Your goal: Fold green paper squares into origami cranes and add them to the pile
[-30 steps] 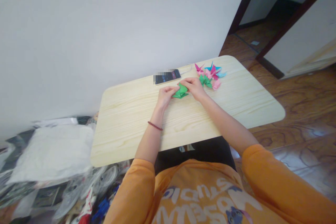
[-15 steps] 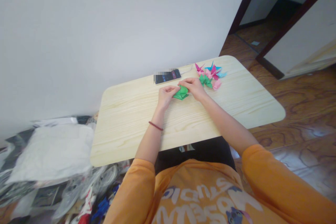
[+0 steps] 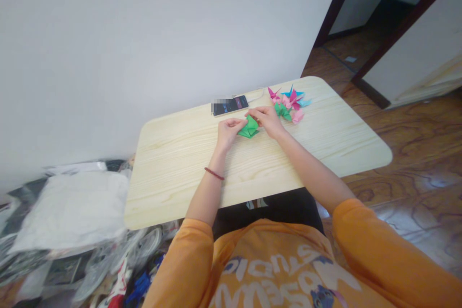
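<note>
A partly folded piece of green origami paper (image 3: pixel 250 128) is between my two hands, just above or on the light wooden table (image 3: pixel 173 168). My left hand (image 3: pixel 229 132) pinches its left side, thumb and fingers together. On the upper right edge, my right hand (image 3: pixel 264 118) closes its fingertips on the paper; the fingers partly hide that edge. Close beside my right hand lies a green folded paper crane (image 3: pixel 283 111), part of a small pile of pink, magenta and blue folded cranes (image 3: pixel 295 99).
Behind my hands a phone (image 3: pixel 231 105) lies near the wall (image 3: pixel 162 33), a white cable running from it. Left of the table, a white bag (image 3: pixel 75 207) rests on piled goods. Wooden floor (image 3: pixel 415 192) and a door frame (image 3: pixel 375 33) are at the right.
The green paper's upper part has changed shape slightly, from a rounded flap to a more pointed one, as my right fingertips shift a little. My left hand keeps its place.
</note>
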{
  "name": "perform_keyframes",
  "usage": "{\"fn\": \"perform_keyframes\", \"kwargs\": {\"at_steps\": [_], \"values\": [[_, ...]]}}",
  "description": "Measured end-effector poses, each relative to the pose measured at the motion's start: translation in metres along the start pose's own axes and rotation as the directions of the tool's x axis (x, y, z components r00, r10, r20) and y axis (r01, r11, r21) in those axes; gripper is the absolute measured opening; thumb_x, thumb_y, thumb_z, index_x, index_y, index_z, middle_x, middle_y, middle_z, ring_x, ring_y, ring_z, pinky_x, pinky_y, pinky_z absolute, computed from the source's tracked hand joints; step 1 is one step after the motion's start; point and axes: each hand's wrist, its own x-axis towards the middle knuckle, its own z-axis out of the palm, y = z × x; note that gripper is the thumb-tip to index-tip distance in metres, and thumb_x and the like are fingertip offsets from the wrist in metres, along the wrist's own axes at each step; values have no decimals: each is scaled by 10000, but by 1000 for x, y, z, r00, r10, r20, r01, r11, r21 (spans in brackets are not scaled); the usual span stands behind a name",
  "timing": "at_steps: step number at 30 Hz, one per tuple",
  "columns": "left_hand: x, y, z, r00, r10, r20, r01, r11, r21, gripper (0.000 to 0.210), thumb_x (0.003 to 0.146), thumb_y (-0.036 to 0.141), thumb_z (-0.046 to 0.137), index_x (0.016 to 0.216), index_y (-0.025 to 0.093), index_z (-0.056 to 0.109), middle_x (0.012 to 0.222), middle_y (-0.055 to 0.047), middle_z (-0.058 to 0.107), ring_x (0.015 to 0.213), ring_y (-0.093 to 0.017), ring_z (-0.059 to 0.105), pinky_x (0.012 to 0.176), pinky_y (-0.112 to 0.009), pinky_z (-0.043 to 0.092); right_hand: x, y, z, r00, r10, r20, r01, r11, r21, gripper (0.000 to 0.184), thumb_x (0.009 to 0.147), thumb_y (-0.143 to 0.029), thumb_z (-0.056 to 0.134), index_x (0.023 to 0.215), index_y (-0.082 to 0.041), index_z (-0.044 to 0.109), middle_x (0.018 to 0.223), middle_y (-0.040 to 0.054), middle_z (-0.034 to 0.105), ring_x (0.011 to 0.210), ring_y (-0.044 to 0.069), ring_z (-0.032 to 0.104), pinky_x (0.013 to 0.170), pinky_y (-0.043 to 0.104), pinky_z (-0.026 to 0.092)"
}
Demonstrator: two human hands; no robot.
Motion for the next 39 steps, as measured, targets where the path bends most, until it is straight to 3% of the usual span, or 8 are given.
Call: {"fn": "perform_keyframes", "kwargs": {"at_steps": [5, 11, 17, 21, 24, 29, 33, 39], "values": [[0, 0, -1, 1000, -5, 8, 5, 1000, -26, 287, 559, 372, 850, 677, 147, 716, 675, -35, 712, 620, -134, 639, 653, -263, 518, -2, -1, 1, 1000, 28, 9, -28, 1000, -6, 328, 559, -443, 761, 664, -146, 670, 488, -29, 515, 454, 72, 381, 434, 228, 264], [-1, 2, 0, 1000, -7, 18, 8, 1000, -18, 253, 574, 348, 839, 677, 150, 720, 686, -35, 718, 626, -134, 639, 666, -266, 523, 1, 2, 0, 999, -30, 22, 31, 999, -26, 361, 614, -501, 724, 662, -148, 668, 474, -30, 505, 440, 73, 359, 434, 234, 250], [-1, 1, 2, 1000, -7, 13, 7, 999, -32, 220, 582, 319, 832, 663, 148, 721, 674, -33, 715, 607, -125, 628, 658, -258, 509, 6, 11, -1, 994, -112, 5, 112, 992, -51, 422, 649, -569, 708, 653, -149, 666, 592, 26, 618, 539, 117, 498, 478, 238, 339], [1, -1, 1, 1000, 19, 14, -19, 999, -41, 250, 564, 349, 838, 652, 147, 719, 646, -25, 706, 572, -113, 610, 629, -249, 497, 4, 8, -1, 999, -30, 23, 31, 999, -17, 495, 690, -637, 642, 662, -144, 669, 535, 7, 563, 466, 92, 434, 426, 231, 275], [1, -2, 0, 999, 27, 24, -26, 999, -39, 281, 555, 373, 845, 662, 145, 722, 645, -27, 705, 573, -116, 615, 632, -256, 502, 2, 5, -1, 999, -31, 34, 33, 999, -34, 447, 646, -587, 705, 676, -141, 680, 502, -14, 534, 451, 79, 400, 420, 227, 257], [1, -2, 0, 999, 30, 29, -29, 998, -56, 303, 529, 382, 863, 664, 150, 724, 646, -25, 708, 567, -113, 619, 616, -252, 507, 3, 5, -1, 994, -107, 32, 108, 993, -49, 356, 614, -503, 754, 637, -160, 659, 555, 4, 598, 527, 112, 494, 483, 244, 364], [1, 0, 1, 997, -49, 56, 53, 996, -75, 348, 476, 370, 888, 697, 151, 733, 675, -36, 722, 590, -126, 635, 637, -273, 524, 8, 9, -2, 988, -153, -7, 153, 986, -61, 357, 634, -517, 744, 636, -176, 640, 617, 22, 641, 594, 139, 562, 574, 272, 445], [2, -3, 1, 996, -66, 65, 73, 991, -109, 380, 452, 398, 895, 689, 146, 737, 706, -49, 732, 635, -139, 650, 723, -308, 537, 12, 15, -3, 982, -185, -45, 180, 979, -93, 309, 683, -469, 733, 658, -176, 639, 663, 36, 663, 638, 159, 602, 629, 292, 478]]}}
